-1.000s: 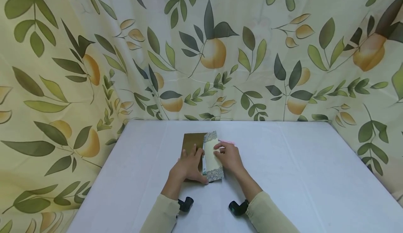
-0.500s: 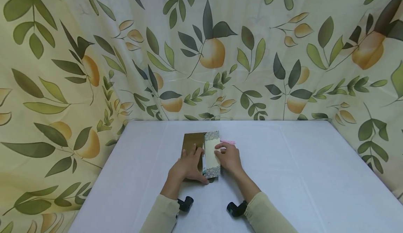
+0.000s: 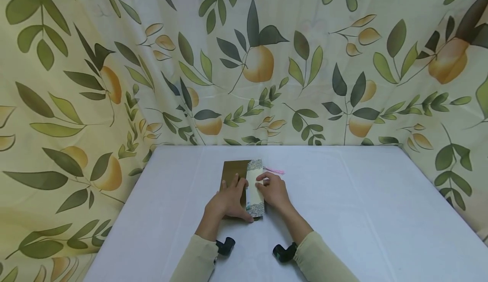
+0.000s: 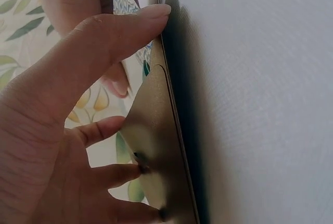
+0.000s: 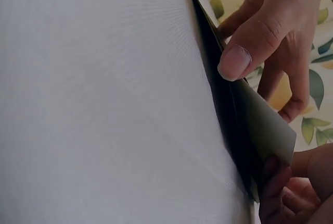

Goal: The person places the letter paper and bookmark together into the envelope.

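In the head view a brown card (image 3: 234,169) lies on the white table, with a cream strip (image 3: 253,195) with speckled silvery ends along its right side. My left hand (image 3: 228,201) rests on the brown card with fingers spread. Its thumb lies at the near edge, also visible in the left wrist view, where the card (image 4: 161,114) appears edge-on. At the strip's right edge, my right hand (image 3: 276,194) pinches with thumb and forefinger. Curled fingers of the right hand (image 5: 291,195) hold a corner of the tilted card (image 5: 268,125) in the right wrist view.
A pink tassel (image 3: 275,171) sticks out to the right behind the strip. White cloth covers the table (image 3: 350,205). A curtain (image 3: 312,62) patterned with leaves and fruit hangs along its back and left.
The cream strip has shifted slightly left and straightened, and my right hand has moved left with it. More of the pink tassel shows now. My left hand stays in place.
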Demonstrator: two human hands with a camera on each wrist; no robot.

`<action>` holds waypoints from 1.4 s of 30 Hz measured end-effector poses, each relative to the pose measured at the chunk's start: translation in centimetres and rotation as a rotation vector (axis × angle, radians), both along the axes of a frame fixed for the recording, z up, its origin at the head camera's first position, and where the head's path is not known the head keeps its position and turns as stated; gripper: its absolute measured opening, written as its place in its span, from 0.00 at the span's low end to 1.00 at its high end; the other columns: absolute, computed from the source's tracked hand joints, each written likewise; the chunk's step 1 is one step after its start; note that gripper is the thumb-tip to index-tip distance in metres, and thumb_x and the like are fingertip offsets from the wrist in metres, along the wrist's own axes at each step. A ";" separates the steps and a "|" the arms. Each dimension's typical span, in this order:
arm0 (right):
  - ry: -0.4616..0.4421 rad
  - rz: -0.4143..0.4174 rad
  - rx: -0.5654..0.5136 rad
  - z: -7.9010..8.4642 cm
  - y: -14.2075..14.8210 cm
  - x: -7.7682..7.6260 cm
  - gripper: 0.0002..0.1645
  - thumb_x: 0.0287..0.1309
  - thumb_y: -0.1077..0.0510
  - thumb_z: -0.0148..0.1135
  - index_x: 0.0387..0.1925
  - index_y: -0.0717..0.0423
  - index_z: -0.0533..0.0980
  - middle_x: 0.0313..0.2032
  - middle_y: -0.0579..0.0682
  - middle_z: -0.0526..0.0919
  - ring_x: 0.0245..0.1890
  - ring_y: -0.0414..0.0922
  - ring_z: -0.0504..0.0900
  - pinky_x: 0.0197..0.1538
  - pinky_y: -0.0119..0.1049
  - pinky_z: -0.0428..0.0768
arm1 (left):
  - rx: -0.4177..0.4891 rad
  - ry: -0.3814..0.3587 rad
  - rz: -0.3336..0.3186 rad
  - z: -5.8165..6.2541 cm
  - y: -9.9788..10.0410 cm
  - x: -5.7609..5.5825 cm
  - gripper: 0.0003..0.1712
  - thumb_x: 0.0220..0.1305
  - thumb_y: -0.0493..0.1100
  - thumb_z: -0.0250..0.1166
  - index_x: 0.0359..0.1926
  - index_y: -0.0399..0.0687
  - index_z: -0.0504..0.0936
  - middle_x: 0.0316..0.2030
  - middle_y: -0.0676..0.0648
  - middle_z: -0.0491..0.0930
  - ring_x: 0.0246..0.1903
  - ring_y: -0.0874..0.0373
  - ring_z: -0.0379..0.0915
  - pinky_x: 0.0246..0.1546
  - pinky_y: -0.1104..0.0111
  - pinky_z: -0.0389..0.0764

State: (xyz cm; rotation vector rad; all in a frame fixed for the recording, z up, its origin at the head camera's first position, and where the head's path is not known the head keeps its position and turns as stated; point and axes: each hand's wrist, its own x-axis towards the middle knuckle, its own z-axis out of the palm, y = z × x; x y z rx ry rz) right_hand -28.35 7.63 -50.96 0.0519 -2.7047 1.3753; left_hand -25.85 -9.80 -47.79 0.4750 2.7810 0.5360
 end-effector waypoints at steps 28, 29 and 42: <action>-0.147 0.097 -0.156 0.8 0.3 0.3 0.14 0.48 0.68 0.70 0.39 0.63 0.78 0.28 0.50 0.84 0.23 0.43 0.83 0.30 0.35 0.81 | 0.000 -0.005 -0.004 -0.2 0.0 -0.2 0.56 0.27 0.69 0.78 0.59 0.62 0.60 0.72 0.38 0.42 0.63 0.22 0.38 0.50 0.32 0.59; -0.154 0.095 -0.165 0.8 0.2 0.3 0.14 0.48 0.68 0.70 0.39 0.64 0.78 0.28 0.51 0.85 0.23 0.43 0.84 0.30 0.35 0.81 | 0.001 -0.005 -0.005 -0.2 0.0 -0.2 0.56 0.27 0.69 0.78 0.59 0.62 0.60 0.72 0.38 0.42 0.63 0.22 0.39 0.49 0.32 0.60; -0.184 0.089 -0.212 0.6 -0.6 0.2 0.15 0.49 0.68 0.69 0.39 0.65 0.75 0.28 0.51 0.85 0.25 0.44 0.84 0.30 0.35 0.81 | 0.008 -0.006 -0.003 0.0 -0.1 -0.2 0.57 0.28 0.68 0.78 0.60 0.60 0.60 0.72 0.37 0.44 0.63 0.21 0.39 0.49 0.32 0.60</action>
